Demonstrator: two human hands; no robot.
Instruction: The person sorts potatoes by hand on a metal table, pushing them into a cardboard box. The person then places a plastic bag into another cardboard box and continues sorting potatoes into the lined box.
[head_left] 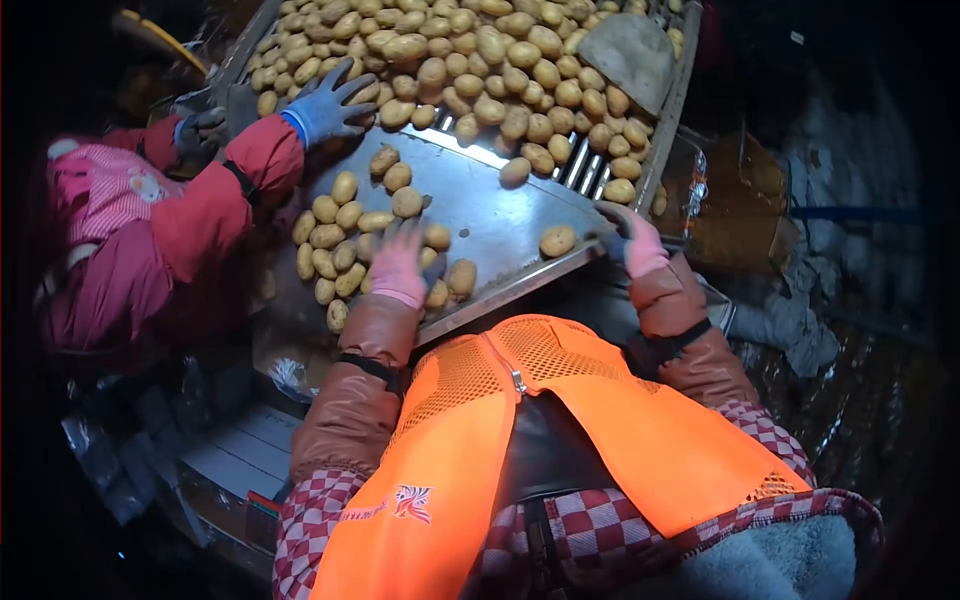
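My left hand (400, 262), in a pink glove, lies with fingers stretched over a loose group of potatoes (326, 237) on the left of the metal table (490, 200). It touches some of them, and its fingertips are a little blurred. At the table's right corner is my right hand (640, 243), in a pink glove with grey fingers. Its fingers are apart and reach inward over the rim, with nothing visible in them. A single potato (557, 240) sits just left of that hand, near the front edge.
A large potato heap (470, 60) covers the back, partly over a slotted grate (583, 168). A grey flat piece (630, 62) lies on it. At left, a co-worker's blue-gloved hand (328, 108) touches the heap. A cardboard box (735, 205) stands at right.
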